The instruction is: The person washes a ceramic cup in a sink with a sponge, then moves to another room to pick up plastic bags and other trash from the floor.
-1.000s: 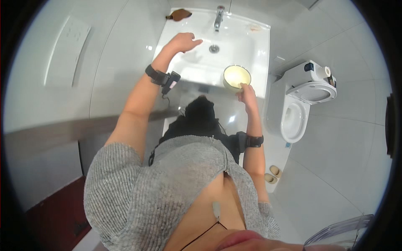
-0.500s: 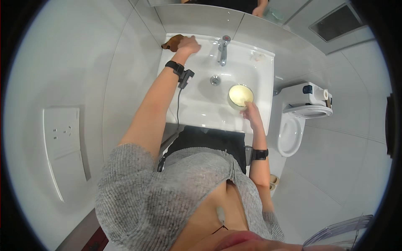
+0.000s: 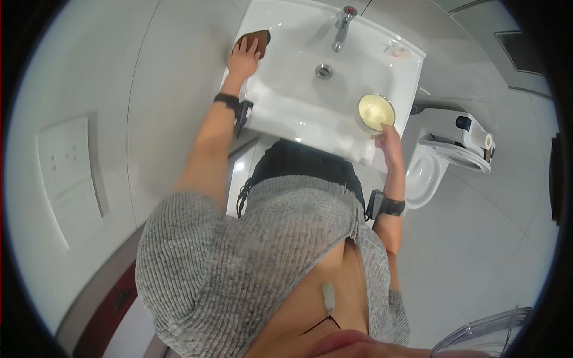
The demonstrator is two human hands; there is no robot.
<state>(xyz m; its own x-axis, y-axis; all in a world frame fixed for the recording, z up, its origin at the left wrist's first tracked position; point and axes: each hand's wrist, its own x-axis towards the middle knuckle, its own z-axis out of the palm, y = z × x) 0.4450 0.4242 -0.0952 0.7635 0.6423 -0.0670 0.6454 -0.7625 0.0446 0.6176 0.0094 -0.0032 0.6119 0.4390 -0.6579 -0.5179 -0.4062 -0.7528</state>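
Beneath my left hand (image 3: 245, 58) a brown cloth (image 3: 262, 45) is pressed against the left rim of the white washbasin (image 3: 286, 116). The fingers lie spread over the cloth, and its edge shows past them. My right hand (image 3: 388, 141) has the near rim of a round bowl (image 3: 376, 110) in its fingers. Pale yellow shows inside this bowl, which is at the basin's right front; I cannot tell whether it holds liquid. A chrome tap (image 3: 343, 28) stands at the basin's back, with a metal drain (image 3: 324, 71) in front of it.
Something small and pale (image 3: 397, 50) lies on the basin's far right corner. To the right is a white toilet (image 3: 425, 176) with its lid up and a paper roll (image 3: 488, 141) on top. A white socket panel (image 3: 65, 161) is on the left wall.
My left hand has slid the cloth from the far left corner nearer along the left rim. My right hand still grips the bowl. The whole view has turned and shifted.
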